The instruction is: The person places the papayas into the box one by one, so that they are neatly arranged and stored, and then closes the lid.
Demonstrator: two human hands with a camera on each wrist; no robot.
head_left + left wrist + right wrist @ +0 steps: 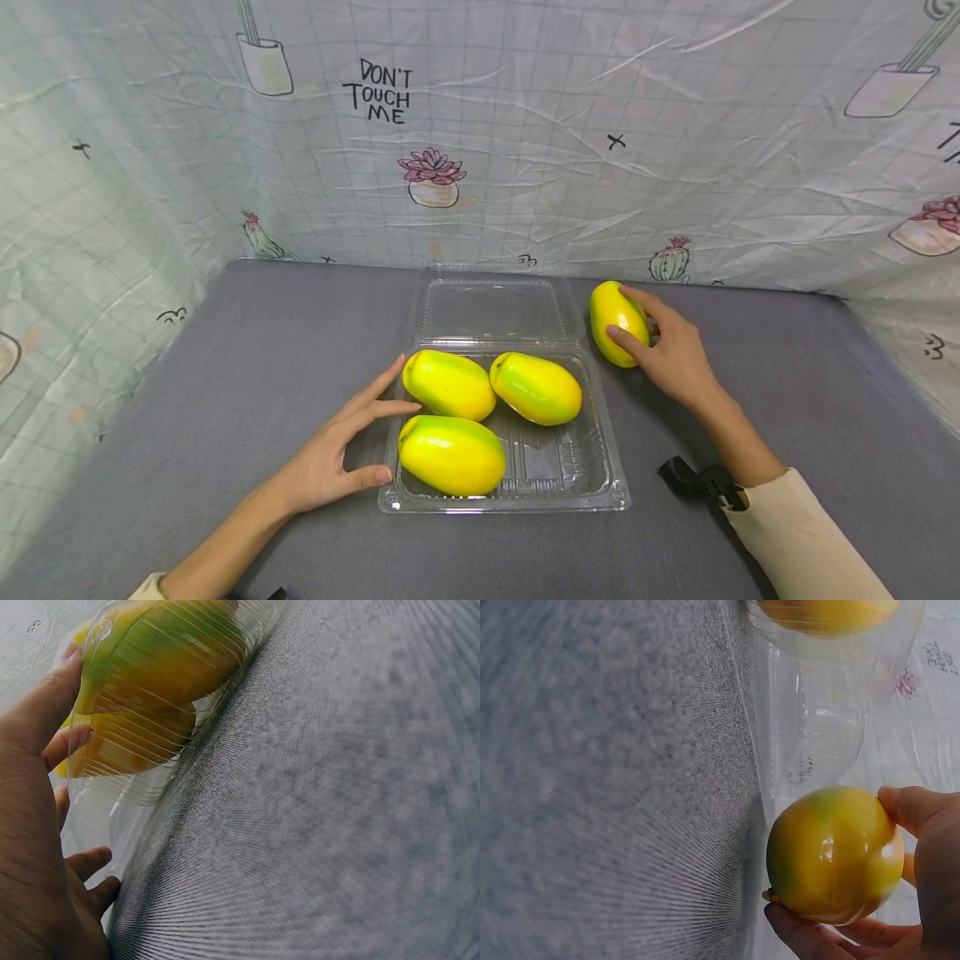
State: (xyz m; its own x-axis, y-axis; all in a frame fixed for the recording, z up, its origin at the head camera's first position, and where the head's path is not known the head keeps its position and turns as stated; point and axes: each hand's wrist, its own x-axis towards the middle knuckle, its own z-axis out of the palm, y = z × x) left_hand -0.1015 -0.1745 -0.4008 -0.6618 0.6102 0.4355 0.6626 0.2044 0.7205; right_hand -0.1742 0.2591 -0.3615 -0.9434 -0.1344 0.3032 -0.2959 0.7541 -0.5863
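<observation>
While the clear, thin-walled plastic box [504, 505] is touched along its left edge by the spread fingers of the left hand [337, 450], a glossy yellow-and-green oval mango [615, 317] is gripped in the right hand [671, 354]! It is held on the grey cloth-covered table's [300, 333] side of things, just right of the box and its laid-back clear lid [491, 310], thumb on one flank, fingers curled round the other. Inside, a left rear mango [448, 385], a right rear mango [536, 388] and a front mango [452, 455] are seated, with the front right corner unfilled.

Firm and slick, by the look of that shine; fairly light if hollow, but the weight cannot be judged. It is best taken across the rounded middle, as is being done, with the small stem nub [769, 896] left unpinched. The box looks flimsy and easily bent.

Now for what is hidden: the underside of the gripped fruit is masked, so contact with the cloth cannot be confirmed. The left forearm is cut off, and the transparent lid's edges are barely made out.
</observation>
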